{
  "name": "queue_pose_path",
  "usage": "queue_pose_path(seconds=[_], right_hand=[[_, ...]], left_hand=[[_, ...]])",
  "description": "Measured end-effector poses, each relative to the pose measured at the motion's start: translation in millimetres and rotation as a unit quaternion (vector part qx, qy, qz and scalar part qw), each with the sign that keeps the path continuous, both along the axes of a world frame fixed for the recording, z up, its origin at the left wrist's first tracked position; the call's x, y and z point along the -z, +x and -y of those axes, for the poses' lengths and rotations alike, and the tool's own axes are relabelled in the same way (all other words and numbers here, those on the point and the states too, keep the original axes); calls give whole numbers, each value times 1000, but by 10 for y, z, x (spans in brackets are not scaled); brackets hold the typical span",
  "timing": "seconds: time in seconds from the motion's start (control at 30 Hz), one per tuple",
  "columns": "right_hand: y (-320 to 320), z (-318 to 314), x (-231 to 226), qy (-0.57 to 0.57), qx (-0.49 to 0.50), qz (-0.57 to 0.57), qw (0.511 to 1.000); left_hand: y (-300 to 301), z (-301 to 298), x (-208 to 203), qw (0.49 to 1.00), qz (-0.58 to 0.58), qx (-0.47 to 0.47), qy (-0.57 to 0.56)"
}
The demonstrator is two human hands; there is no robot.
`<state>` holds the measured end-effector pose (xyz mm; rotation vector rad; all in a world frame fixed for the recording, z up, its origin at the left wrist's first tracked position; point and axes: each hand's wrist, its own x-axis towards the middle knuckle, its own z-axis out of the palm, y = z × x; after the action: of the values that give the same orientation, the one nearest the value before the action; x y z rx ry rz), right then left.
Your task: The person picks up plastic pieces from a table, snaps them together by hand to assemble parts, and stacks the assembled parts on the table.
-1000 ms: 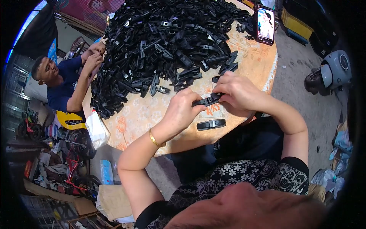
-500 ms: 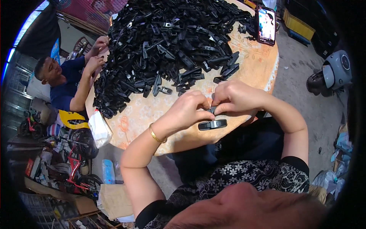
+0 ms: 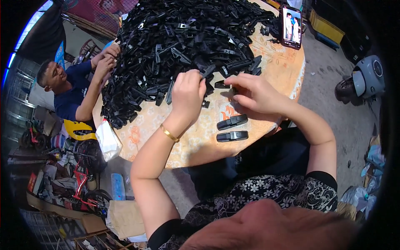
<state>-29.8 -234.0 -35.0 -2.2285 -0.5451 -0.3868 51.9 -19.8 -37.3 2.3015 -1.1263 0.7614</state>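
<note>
Left hand [image 3: 188, 93]: at the pile's near margin, fingers curled nearly closed; a long piece [image 3: 208, 71] juts from between thumb and forefinger, apparently pinched, its long axis slanting toward the table's far right. Right hand [image 3: 258, 95]: thumb and fingers parted, seemingly nothing gripped. A short piece [image 3: 222, 84] lies just left of its fingertips, long axis roughly left-right; contact cannot be told. The right hand is nearer to it. Pile [image 3: 179, 46] covers the table [image 3: 162, 125] toward its far edge. Upper clip [image 3: 232, 121] and lower clip [image 3: 232, 136] lie side by side by the near edge.
</note>
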Motion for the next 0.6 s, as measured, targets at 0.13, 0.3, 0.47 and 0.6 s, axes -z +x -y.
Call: queue_pose_path(seconds=[0.13,0.3,0.47,0.6], right_hand=[[8,180,-18,-76,-52,-81,992],[-97,286,-100,-221,12,-66,973],[1,308,25,-136,25,9,990],[101,259,107,-52,-50,56,996]], left_hand=[[-210,-33,51,979,55,179,78],[-364,-34,23,944,-68,301,117],[-438,-6,34,942,-253,220,21],[-464,33,88,964,-226,138,9]])
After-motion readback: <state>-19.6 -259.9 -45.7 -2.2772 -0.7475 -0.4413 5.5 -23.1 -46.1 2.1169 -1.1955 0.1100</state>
